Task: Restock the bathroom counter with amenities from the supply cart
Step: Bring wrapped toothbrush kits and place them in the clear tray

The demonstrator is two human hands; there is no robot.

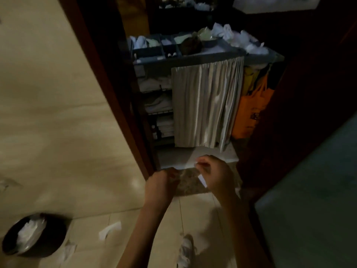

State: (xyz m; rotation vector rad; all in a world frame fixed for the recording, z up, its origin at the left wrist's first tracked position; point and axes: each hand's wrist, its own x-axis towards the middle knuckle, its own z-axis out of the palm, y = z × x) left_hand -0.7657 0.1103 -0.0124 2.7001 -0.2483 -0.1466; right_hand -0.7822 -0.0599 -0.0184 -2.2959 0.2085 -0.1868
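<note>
The supply cart [193, 57] stands far off, just beyond the dark wooden door frame [108, 84], its top tray heaped with pale packets and crumpled plastic. A beige curtain [206, 105] covers its front; folded towels [158, 102] show on the shelves to the left, and an orange bag [249, 113] hangs at the right. A dark waste bin [56, 235] sits near left on the tiles. The right hand [216, 175] pinches a small white packet [202, 180] in mid-air, short of the cart. The left hand [160, 182] is curled just beside it; I cannot tell whether it holds anything.
</note>
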